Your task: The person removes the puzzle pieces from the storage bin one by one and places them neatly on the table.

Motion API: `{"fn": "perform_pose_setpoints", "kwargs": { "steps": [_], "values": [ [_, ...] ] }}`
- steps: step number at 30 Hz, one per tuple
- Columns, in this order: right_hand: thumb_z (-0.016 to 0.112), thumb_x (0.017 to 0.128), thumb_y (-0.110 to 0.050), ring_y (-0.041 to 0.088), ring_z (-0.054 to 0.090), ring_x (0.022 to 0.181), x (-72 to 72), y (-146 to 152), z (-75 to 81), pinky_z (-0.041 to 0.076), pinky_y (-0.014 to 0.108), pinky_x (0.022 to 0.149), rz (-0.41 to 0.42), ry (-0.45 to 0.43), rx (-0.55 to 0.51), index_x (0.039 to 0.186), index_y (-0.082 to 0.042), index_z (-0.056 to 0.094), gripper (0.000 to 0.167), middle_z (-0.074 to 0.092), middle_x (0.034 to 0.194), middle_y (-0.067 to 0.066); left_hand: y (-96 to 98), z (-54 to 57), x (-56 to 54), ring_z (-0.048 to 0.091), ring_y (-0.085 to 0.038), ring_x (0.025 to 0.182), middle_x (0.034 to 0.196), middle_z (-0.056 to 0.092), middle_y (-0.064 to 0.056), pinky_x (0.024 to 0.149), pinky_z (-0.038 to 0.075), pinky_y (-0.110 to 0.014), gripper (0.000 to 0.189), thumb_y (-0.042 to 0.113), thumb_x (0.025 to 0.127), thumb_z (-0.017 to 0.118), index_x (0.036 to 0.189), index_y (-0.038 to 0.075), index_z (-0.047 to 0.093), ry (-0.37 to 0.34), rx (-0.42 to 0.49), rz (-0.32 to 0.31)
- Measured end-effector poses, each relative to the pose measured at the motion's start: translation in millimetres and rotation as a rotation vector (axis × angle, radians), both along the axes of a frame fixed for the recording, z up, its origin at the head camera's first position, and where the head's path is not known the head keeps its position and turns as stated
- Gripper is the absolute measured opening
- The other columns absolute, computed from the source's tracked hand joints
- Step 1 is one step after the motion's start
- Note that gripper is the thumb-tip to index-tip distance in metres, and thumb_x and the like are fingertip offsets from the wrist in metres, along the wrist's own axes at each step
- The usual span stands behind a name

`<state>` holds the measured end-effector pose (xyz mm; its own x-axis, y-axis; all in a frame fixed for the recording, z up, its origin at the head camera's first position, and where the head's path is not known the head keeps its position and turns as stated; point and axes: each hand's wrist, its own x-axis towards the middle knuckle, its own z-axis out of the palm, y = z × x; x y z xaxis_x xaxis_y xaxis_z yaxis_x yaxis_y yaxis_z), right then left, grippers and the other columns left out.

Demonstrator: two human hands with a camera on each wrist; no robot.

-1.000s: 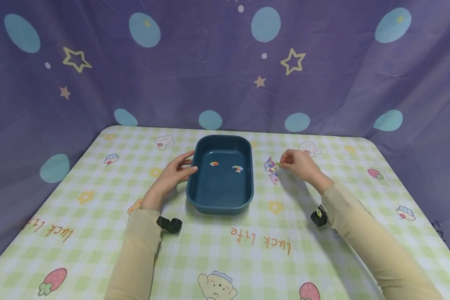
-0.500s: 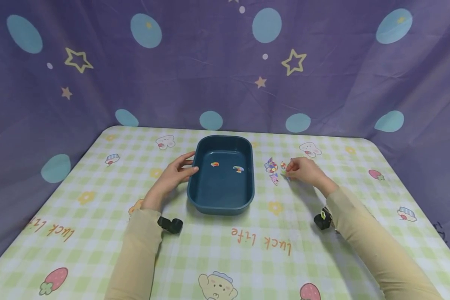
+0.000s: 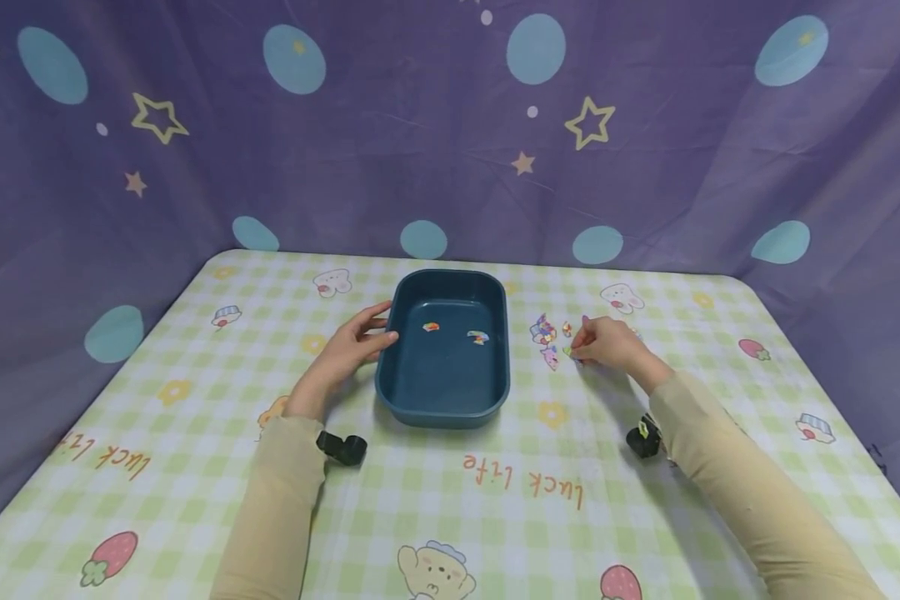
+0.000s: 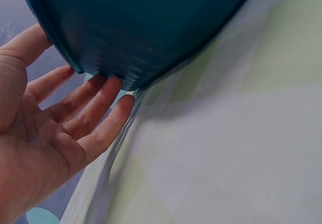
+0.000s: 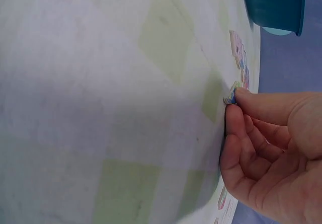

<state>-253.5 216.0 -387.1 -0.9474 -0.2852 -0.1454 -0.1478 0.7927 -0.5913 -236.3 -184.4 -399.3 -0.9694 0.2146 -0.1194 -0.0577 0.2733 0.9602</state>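
Printed piece [image 5: 230, 94], 1 off, at the fingertips of the right grip [image 3: 606, 343]: thumb and forefinger pinch it, other fingers bent inward behind. Cannot tell whether it touches the worktop [image 3: 330, 525]. Judged handling: very light, thin, fairly stiff like card; face probably smooth and a little slippery; corners likely to bend under a hard squeeze. Best hold: opposite edges or one raised edge, light pressure.

Just beyond those fingertips, slightly left: orange piece [image 3: 567, 329], 1 off, flat on the cloth. Further left of the right grip: pink piece [image 3: 550, 358], 1 off, at the near end of a multicoloured cluster [image 3: 543, 332]; cluster members lie too close to count. A purple edge [image 3: 586, 320] shows at the far side of the right knuckles; unclear what it belongs to.

Left again, between both hands: blue tray [image 3: 442, 379], 1 off, judged light and rigid, best held at the rim. Inside on its floor, well apart from the right grip: blue-and-white piece [image 3: 478, 337] and, farther left, red-orange piece [image 3: 431, 327]; 2 in total.

Farthest from the pinch: left grip [image 3: 347, 348], fingers spread against the tray's outer left side, thumb at its rim.
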Motion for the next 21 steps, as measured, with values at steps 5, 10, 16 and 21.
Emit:
{"fn": "perform_pose_setpoints", "kwargs": {
  "steps": [5,10,16,21],
  "values": [
    [0.066,0.081,-0.011,0.012,0.059,0.061,-1.3,-3,1.6,0.044,0.025,0.065,-0.001,-0.002,0.059,0.084,-0.003,0.067,0.009,0.066,0.074,0.004,-0.2,0.6,0.5,0.043,-0.029,0.121,0.138,0.038,-0.011,0.095,0.041,-0.047,0.06,0.027,0.088,0.06,0.141,0.03,0.032,0.0,-0.001,-0.005],
    [0.065,0.08,-0.009,0.013,0.056,0.064,-2.1,-8,9.6,0.042,0.026,0.065,0.019,0.069,0.117,0.083,-0.003,0.065,0.008,0.065,0.076,0.005,0.7,1.4,1.7,0.043,-0.027,0.122,0.137,0.038,-0.009,0.095,0.041,-0.047,0.059,0.027,0.089,0.059,0.141,0.032,0.032,-0.005,-0.011,0.0],
    [0.062,0.08,-0.01,0.018,0.055,0.07,-6.4,-26,22.8,0.043,0.032,0.068,0.025,0.127,0.147,0.083,-0.004,0.064,0.007,0.065,0.079,0.006,0.0,0.0,0.2,0.043,-0.028,0.122,0.138,0.038,-0.011,0.095,0.041,-0.047,0.059,0.026,0.089,0.059,0.141,0.03,0.031,0.005,-0.013,-0.005],
    [0.061,0.083,-0.012,0.019,0.057,0.07,-9.4,-49,37.8,0.044,0.035,0.069,0.038,0.178,0.151,0.085,-0.005,0.064,0.007,0.066,0.082,0.007,0.6,-0.7,0.4,0.043,-0.028,0.122,0.138,0.038,-0.011,0.095,0.041,-0.047,0.059,0.026,0.089,0.058,0.142,0.03,0.031,0.007,-0.011,-0.013]
  ]
}}
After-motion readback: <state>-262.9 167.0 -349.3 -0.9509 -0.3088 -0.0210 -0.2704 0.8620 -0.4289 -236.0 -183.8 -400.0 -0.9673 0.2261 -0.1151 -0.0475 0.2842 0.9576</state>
